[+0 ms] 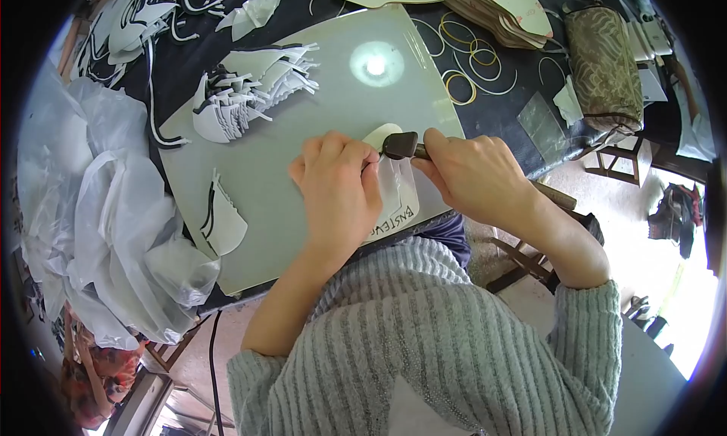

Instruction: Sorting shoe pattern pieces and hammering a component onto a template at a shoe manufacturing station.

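Note:
My right hand (485, 177) is closed round the handle of a small hammer. Its dark head (399, 145) rests on or just above the work beside my left fingertips. My left hand (333, 182) is closed, with thumb and fingertips pinching the edge of a white cut piece (389, 184). That piece lies on a cream template board (410, 203) with dark handwriting, partly covered by my left hand. To the left, a single white piece with black trim (226, 220) lies flat. Further off sits an overlapping row of similar white pieces (227, 110).
Everything rests on a grey work sheet (288, 209) over a dark table. Clear plastic bags (113, 209) are heaped at the left. Rolls of thin tape (462, 87), stacked cardboard templates (500, 12) and a patterned cylindrical case (603, 68) lie at the far right.

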Motion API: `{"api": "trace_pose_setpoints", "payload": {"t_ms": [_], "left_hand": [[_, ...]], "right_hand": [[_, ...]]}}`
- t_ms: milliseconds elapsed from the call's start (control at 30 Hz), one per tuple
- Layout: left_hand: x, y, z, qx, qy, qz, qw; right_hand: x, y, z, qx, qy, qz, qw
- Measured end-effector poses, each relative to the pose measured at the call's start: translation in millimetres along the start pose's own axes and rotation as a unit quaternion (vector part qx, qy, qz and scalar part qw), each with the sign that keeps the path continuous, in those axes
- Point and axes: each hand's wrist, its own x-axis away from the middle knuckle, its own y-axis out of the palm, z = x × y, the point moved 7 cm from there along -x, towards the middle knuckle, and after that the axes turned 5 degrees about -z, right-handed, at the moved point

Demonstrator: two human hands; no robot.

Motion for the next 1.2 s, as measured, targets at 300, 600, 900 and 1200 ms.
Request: {"api": "trace_pose_setpoints", "payload": {"t_ms": [300, 600, 900, 1200], "left_hand": [[25, 6, 2, 0.005, 0.113, 0.093, 0.989], [35, 7, 14, -0.109, 0.161, 0.122, 0.973], [36, 6, 8, -0.066, 0.111, 0.094, 0.987], [38, 9, 7, -0.080, 0.118, 0.104, 0.984]], "right_hand": [[-1, -2, 2, -0.020, -0.009, 0.011, 1.000], [-4, -8, -2, 0.035, -0.036, -0.026, 0.998], [-4, -12, -1, 0.031, -0.051, -0.012, 0.998], [-9, -10, -6, 0.062, -0.061, -0.037, 0.996]]}}
